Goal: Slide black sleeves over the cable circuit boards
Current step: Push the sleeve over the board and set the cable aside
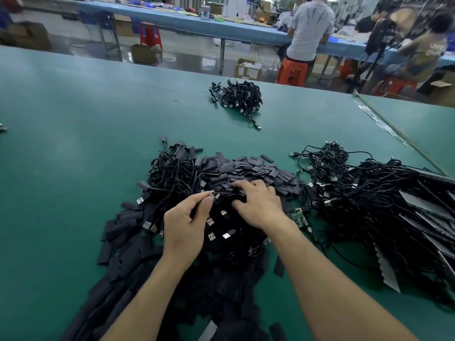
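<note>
Black sleeves (246, 168), light and floppy, want pinching at the mouth; left hand (184, 225) pinches a stiff cable end (213, 195), while the right hand (258, 205) beside it may hold one, unclear.

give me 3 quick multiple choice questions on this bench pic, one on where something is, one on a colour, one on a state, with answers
1. Where is the small cable pile?
A) on the far side of the table, beyond the sleeve heap
B) under the left forearm
C) on a stool

2. What colour is the table top?
A) white
B) orange
C) green

3. What is the left hand doing?
A) lying flat and open
B) pinching a metal cable end
C) resting off the table

Answers:
1 A, the pile lies alone past the sleeve heap.
2 C, green surface shows all around the piles.
3 B, thumb and fingertips close on the shiny end.
</note>
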`<state>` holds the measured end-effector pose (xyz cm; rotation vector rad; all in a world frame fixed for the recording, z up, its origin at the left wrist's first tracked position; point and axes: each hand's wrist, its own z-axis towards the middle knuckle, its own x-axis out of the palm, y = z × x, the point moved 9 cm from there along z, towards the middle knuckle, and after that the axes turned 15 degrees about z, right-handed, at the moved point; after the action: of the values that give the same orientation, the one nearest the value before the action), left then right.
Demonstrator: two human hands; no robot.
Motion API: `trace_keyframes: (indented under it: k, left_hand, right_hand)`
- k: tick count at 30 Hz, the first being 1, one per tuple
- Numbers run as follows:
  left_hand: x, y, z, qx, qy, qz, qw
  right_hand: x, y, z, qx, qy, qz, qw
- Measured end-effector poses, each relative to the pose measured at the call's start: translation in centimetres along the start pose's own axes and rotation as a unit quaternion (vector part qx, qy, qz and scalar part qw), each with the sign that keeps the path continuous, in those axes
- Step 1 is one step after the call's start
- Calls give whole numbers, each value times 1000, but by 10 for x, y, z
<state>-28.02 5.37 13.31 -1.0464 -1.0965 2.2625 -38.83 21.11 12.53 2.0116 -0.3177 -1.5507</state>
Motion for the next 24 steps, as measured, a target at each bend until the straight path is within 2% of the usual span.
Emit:
trace_keyframes:
  k: [4,7,10,14,18,24]
  left_hand:
    - [-2,2,1,-26,-1,-20,999]
    - [-4,4,0,-43,1,-39,998]
    - [-6,5,-1,-60,3,-56,997]
    - [-2,4,-3,-61,18,-75,995]
    - [4,-9,-8,0,60,-54,997]
    - [7,-7,-6,0,75,-35,997]
  right_hand:
    - [-12,-1,0,3,-28,-17,999]
    - [-23,-10,0,32,-43,29,998]
    - [-34,-12,-5,14,-84,46,995]
    - [-46,-20,-11,-36,-133,163,977]
    - [-52,-19,-18,-111,-135,236,956]
    - [-54,-24,-20,-115,-116,264,950]
